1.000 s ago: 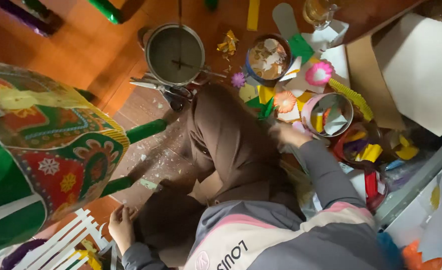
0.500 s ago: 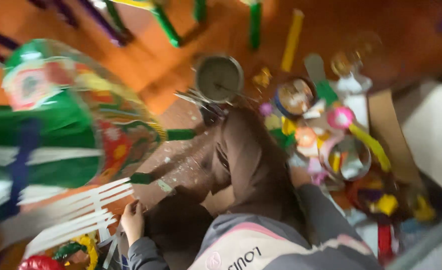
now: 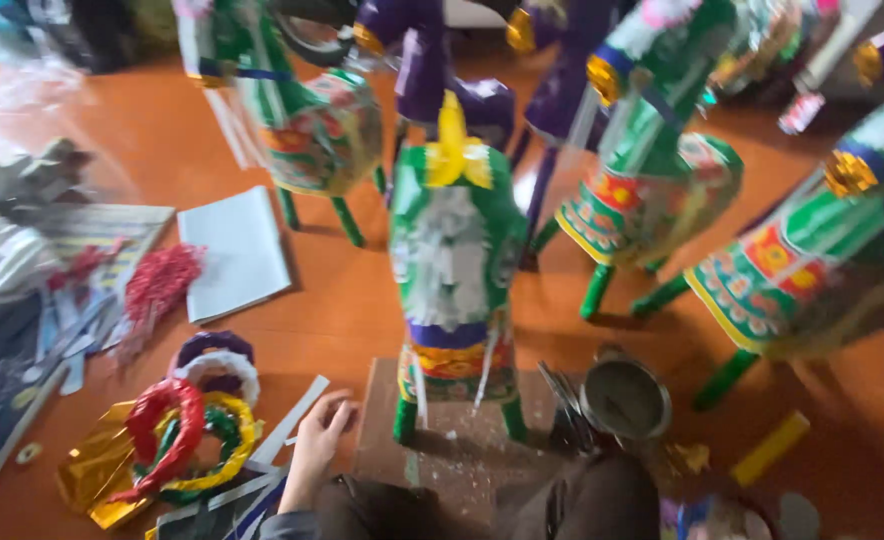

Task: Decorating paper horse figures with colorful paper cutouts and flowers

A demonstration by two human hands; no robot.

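Floor: orange boards (image 3: 342, 300), paper horses standing around.
Left hand (image 3: 317, 440): open, fingers on white strips (image 3: 292, 425).
Right hand: unseen.
Risk: you could have knocked the green horse (image 3: 454, 260) beside the metal pot (image 3: 624, 400).

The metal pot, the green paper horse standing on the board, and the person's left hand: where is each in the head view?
Metal pot (image 3: 624, 400), head view, on its grey inside.
Green paper horse (image 3: 454, 250), head view, on its white-streaked back.
Left hand (image 3: 319, 440), head view, on the back of the hand, by white paper strips (image 3: 297, 418).
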